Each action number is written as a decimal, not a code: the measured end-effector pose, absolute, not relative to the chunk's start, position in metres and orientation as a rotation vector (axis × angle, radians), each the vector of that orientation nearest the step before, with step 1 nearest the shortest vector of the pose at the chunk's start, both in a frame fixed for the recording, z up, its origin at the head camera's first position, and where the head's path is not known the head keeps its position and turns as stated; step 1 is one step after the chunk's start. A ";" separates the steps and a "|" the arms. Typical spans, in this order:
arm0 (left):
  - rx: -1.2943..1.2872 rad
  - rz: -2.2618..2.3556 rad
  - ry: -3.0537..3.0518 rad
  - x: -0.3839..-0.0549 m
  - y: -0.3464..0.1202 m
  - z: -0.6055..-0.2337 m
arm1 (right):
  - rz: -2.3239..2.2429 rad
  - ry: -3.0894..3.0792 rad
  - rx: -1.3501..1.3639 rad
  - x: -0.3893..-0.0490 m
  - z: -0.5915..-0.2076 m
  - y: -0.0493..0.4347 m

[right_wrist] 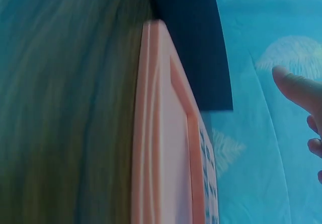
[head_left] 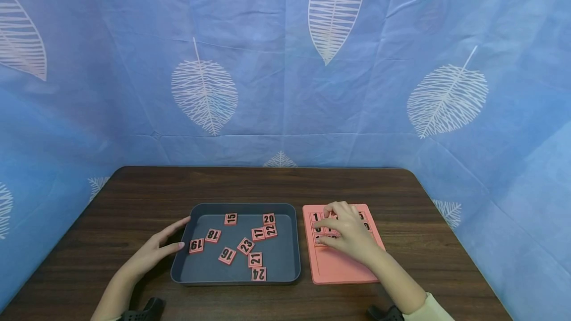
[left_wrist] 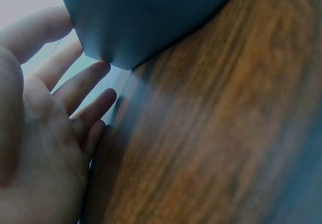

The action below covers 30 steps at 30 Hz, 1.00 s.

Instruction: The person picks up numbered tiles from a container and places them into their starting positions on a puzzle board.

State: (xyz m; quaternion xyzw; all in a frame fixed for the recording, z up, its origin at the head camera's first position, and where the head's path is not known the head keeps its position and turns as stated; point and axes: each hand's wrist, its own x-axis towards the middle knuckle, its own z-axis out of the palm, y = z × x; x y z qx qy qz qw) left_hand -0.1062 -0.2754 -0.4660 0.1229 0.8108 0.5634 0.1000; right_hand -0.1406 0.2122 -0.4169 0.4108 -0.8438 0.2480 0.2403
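Note:
A dark grey-blue tray (head_left: 290,246) holds several loose pink number tiles, among them 19 (head_left: 196,245), 23 (head_left: 246,245) and 24 (head_left: 258,274). At the tray's left side is my left hand (head_left: 153,249), its fingers extended and fingertips touching the wall, as the left wrist view also shows. My right hand (head_left: 350,232) hovers over the pink board (head_left: 341,266), thumb and fingers apart, with no tile visible between them. Rows of numbered tiles fill the board's upper part, partly hidden by that hand; tile 1 (head_left: 315,217) shows at the upper left.
Tray and board lie side by side on a dark wooden table (head_left: 250,185), a narrow strip of wood between them. Behind the table hangs a blue cloth (head_left: 267,88) with white leaf prints. Dark wrist straps (head_left: 147,311) sit near the front edge.

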 end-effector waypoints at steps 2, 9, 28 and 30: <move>0.364 1.664 2.400 -0.107 -0.276 -0.466 | 0.700 -2.298 1.126 -0.139 -0.418 0.204; 0.377 1.669 2.398 -0.108 -0.277 -0.467 | 0.784 -2.320 1.140 -0.133 -0.419 0.173; 0.418 1.653 2.392 -0.111 -0.279 -0.465 | 0.834 -2.468 1.333 -0.133 -0.422 0.109; 0.420 1.653 2.391 -0.111 -0.279 -0.465 | 0.828 -2.491 1.353 -0.133 -0.423 0.106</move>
